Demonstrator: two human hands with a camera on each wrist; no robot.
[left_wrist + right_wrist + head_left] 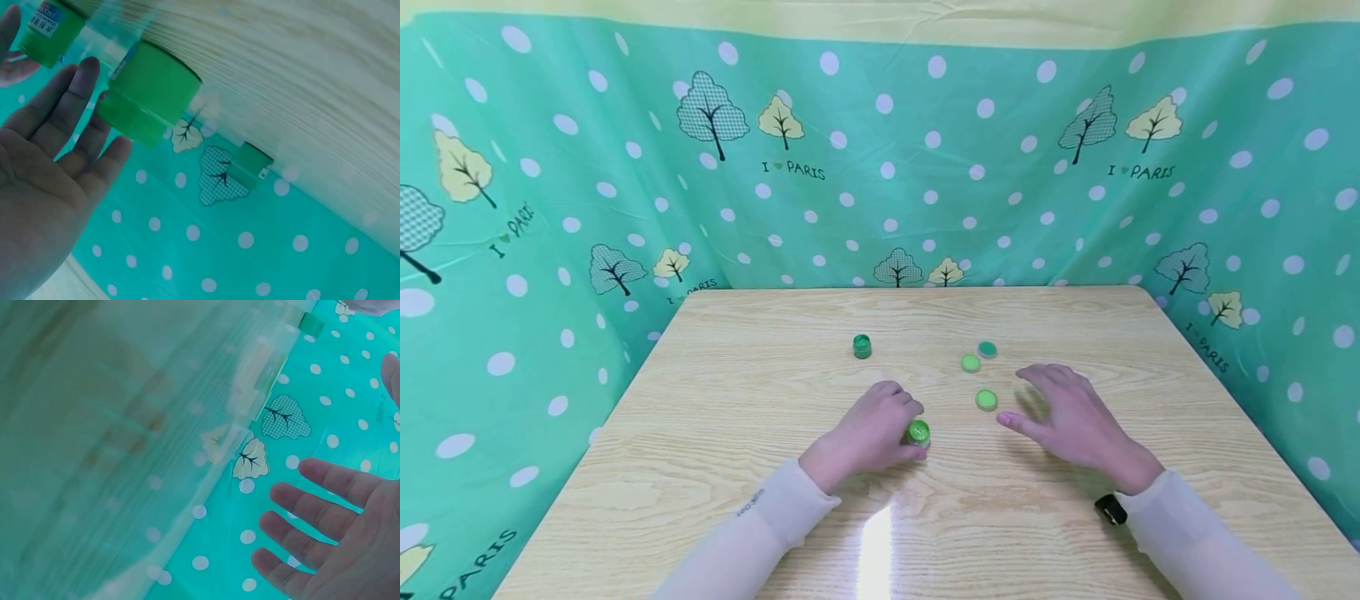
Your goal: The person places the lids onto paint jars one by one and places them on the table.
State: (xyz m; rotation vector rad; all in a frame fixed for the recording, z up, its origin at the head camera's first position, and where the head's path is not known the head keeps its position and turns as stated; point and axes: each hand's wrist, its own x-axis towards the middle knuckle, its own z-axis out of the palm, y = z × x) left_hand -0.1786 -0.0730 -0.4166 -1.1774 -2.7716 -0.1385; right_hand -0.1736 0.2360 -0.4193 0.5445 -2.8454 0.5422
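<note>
My left hand [872,427] rests low over the table, thumb and forefinger on either side of an uncapped light green paint jar [919,432]. In the left wrist view this labelled jar [49,34] stands between the thumb and straight fingers, a small gap showing. A second light green jar [150,90] stands just beyond the fingertips there; the hand hides it in the head view. A dark green paint jar [862,347] stands farther back. My right hand [1071,417] hovers with fingers spread and holds nothing. Nearest it lies a light green lid [987,400].
Another light green lid [971,363] and a dark green lid [987,350] lie close together behind the nearest lid. The wooden table [737,375] ends at a green dotted curtain [887,192] on the back and sides. A strip of glare marks the table's front.
</note>
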